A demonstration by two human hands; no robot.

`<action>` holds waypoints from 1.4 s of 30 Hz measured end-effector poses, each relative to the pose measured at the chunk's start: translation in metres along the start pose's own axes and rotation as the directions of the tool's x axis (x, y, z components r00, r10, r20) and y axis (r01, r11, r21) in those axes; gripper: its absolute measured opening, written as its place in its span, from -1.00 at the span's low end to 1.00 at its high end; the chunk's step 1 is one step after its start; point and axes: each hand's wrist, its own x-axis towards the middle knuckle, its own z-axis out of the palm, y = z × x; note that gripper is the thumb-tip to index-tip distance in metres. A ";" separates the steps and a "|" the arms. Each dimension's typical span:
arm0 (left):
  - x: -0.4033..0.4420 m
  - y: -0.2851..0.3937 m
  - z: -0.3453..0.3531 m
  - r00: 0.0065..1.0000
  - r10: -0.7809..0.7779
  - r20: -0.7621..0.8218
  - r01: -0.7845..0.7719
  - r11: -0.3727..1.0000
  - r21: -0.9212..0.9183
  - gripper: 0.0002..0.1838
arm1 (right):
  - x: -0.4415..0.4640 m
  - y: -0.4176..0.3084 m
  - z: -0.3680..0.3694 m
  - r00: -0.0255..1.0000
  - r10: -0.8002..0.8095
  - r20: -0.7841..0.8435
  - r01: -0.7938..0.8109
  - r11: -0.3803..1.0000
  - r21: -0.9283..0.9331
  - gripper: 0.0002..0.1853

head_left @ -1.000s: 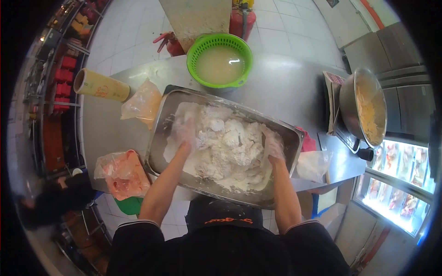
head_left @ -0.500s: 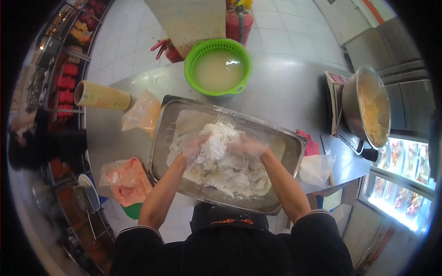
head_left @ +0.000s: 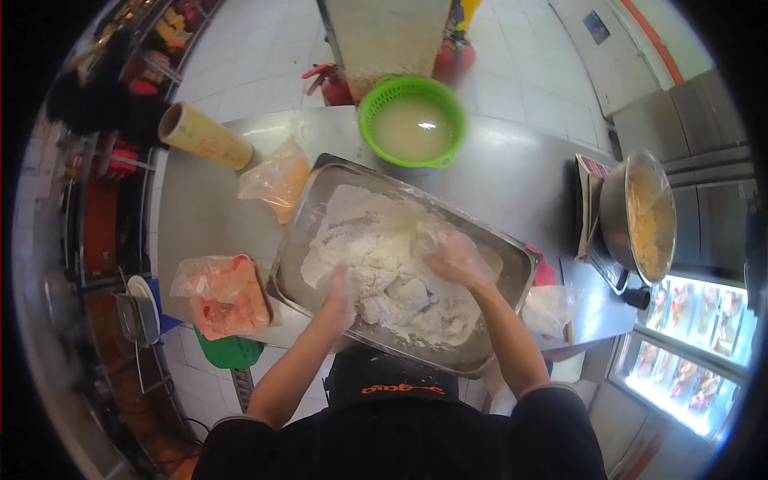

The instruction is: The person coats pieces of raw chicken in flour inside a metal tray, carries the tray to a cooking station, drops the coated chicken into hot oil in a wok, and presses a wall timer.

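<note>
A large metal tray [head_left: 292, 260] lies slanted in front of me, holding a spread of white flour [head_left: 352, 208]. Flour-coated pieces [head_left: 408, 296] are heaped in its middle and near side; what they are under the coating I cannot make out. My left hand [head_left: 341, 290] is at the left edge of the heap, seen edge-on with the fingers stretched out and somewhat blurred. On the other side, my right hand [head_left: 453, 254] hovers over the flour, dusted white, its smeared fingers apart. I see no piece held in either hand.
Behind the tray stands a green basket [head_left: 370, 120] of cloudy liquid. At left are a film roll [head_left: 206, 138], a bag of orange powder [head_left: 276, 180] and bagged pink meat [head_left: 232, 300]. A steel bowl [head_left: 614, 216] and a white bag [head_left: 550, 310] are at right.
My hands have moved apart, the left down and the right slightly up. The raised floury clump between them is down in the tray. The whole view has shifted and turned slightly.
</note>
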 end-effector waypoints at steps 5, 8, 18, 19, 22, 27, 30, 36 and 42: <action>0.013 -0.011 0.025 0.968 -0.157 0.197 0.195 0.962 -0.191 -0.19 | 0.052 0.008 0.083 0.994 0.086 0.065 -0.072 0.979 -0.192 -0.10; 0.052 -0.043 0.020 0.997 -0.066 0.029 0.070 0.987 -0.148 -0.23 | 0.059 0.016 0.092 0.996 -0.032 0.085 0.033 0.999 -0.011 -0.03; -0.031 -0.001 0.046 0.965 -0.152 0.212 0.159 0.987 -0.015 -0.48 | -0.015 0.030 0.033 0.850 0.196 0.488 -0.320 0.930 0.182 -0.45; -0.039 0.005 0.047 0.956 -0.185 0.227 0.165 0.981 0.104 -0.50 | -0.032 0.022 0.020 0.842 0.205 0.498 -0.333 0.925 0.182 -0.45; -0.054 0.045 0.043 0.974 0.129 0.187 -0.227 0.523 0.821 -0.44 | -0.067 -0.007 -0.006 0.834 0.457 0.311 -0.500 0.863 0.073 -0.41; 0.054 0.014 0.035 0.978 0.204 -0.045 -0.046 0.418 0.907 -0.31 | -0.087 0.048 0.066 0.674 0.669 -0.312 -0.522 0.731 0.440 -0.38; 0.066 0.024 0.050 0.994 0.099 -0.047 0.001 0.423 0.906 -0.22 | -0.078 0.053 0.079 0.564 0.789 -0.245 -0.509 0.566 0.649 -0.34; 0.118 -0.018 0.056 0.923 0.184 0.336 -0.383 0.483 0.788 -0.27 | -0.038 0.045 0.044 0.833 0.403 0.379 -0.523 0.351 0.776 -0.20; 0.045 0.018 0.069 0.869 -0.225 0.441 0.091 0.948 0.305 -0.53 | -0.039 0.019 0.043 0.790 0.168 0.590 -0.612 0.268 0.744 -0.28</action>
